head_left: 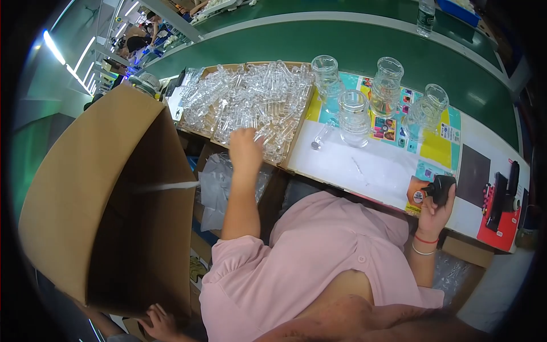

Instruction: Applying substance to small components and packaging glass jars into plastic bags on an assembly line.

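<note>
My left hand (246,147) is at the near edge of a shallow cardboard tray (293,137) heaped with clear, tube-like pieces (250,94). Its fingers are bent down at the pieces and blurred, so a hold on one does not show. To the right, my right hand (434,215) grips a small black device (442,190) with a blocky body, kept above the table's front edge. Clear waisted glass jars (354,122) stand upright on the printed sheet between my hands. One loose clear tube piece (321,138) lies beside them.
A large open cardboard box (85,165) stands tilted at the left, with another person's hand (159,324) at its lower edge. Black tools (501,194) lie at the far right. A water bottle (425,18) stands at the back on the green surface (273,45).
</note>
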### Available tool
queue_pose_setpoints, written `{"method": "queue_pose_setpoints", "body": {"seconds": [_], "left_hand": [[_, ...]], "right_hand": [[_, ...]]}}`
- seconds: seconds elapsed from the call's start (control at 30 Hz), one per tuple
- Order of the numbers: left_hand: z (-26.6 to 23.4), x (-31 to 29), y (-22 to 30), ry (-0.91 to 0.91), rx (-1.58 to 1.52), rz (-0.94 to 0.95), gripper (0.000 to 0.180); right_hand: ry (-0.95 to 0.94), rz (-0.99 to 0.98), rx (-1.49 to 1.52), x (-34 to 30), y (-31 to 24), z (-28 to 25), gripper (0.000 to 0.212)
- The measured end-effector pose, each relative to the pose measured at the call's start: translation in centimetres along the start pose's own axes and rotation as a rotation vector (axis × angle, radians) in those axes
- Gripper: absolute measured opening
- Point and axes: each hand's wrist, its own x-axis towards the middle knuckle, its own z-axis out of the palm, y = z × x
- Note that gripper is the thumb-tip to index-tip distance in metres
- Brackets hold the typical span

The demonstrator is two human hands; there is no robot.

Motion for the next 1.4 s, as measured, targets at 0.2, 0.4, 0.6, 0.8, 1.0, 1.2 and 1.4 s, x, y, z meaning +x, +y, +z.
{"method": "queue_pose_setpoints", "body": {"seconds": [0.2, 0.4, 0.6, 0.8, 1.0, 1.2, 1.4], "left_hand": [[0.6, -0.1, -4.6, -0.292, 0.082, -0.033, 0.023], [1.4, 0.6, -5.0, -0.271, -0.06, -0.007, 0.025], [-0.1, 0.4, -2.3, 0.044, -0.658, -0.274, 0.025], [-3.6, 0.5, 4.0, -0.018, -1.496, -0.236, 0.028], [-2.7, -1.6, 11.8, -0.537, -1.031, 0.382, 0.034], [4.9, -3.8, 17.2, -0.498, -0.974, 0.73, 0.041], [5.6, -5.9, 15.3, -0.235, -0.876, 0.582, 0.042]], "right_hand": [[0.035, 0.005, -0.007, 0.0, 0.6, 0.8, 0.023], [0.032, 0.004, -0.015, -0.2, 0.5, 0.6, 0.023], [0.009, -0.015, -0.006, -0.7, -0.1, 1.2, 0.023], [0.054, -0.041, -0.011, -0.9, -0.3, 1.5, 0.026], [0.045, -0.043, -0.011, -1.2, -0.2, 1.9, 0.029], [0.067, -0.063, -0.032, -1.9, -0.1, 3.1, 0.024], [0.102, -0.083, -0.046, -2.0, -0.7, 3.0, 0.023]]}}
